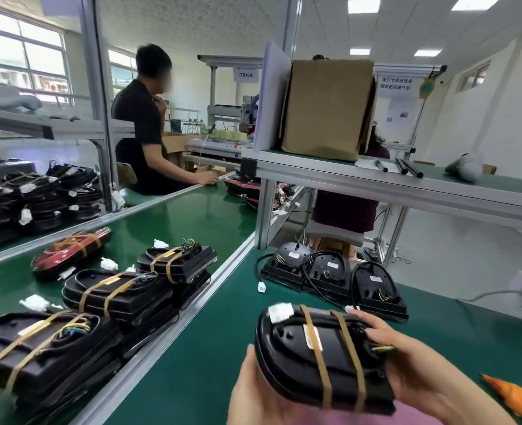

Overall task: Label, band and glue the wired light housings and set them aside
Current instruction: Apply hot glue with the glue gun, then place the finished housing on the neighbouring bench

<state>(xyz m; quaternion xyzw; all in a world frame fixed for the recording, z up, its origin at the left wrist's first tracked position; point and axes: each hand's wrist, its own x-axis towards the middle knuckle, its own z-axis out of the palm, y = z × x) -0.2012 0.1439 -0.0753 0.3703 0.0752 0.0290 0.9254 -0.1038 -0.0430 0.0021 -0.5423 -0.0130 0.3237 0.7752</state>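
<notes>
Both hands hold one banded housing [308, 354] above the green bench mat [204, 348]. The left hand [253, 391] cups its rounded end at 8 o'clock, and the right hand [413, 363] curls over its wired end at 3 o'clock. Two tan rubber bands [322, 366] cross it, with its white connector [279, 312] on top.

Bare mat lies at 10 o'clock up to the aluminium rail [173, 326]. Beyond the rail are stacked banded housings [115, 292]. At 12 o'clock three unbanded housings [330, 274] sit under the shelf edge [407, 185]. An orange tool [517, 400] lies at 4 o'clock.
</notes>
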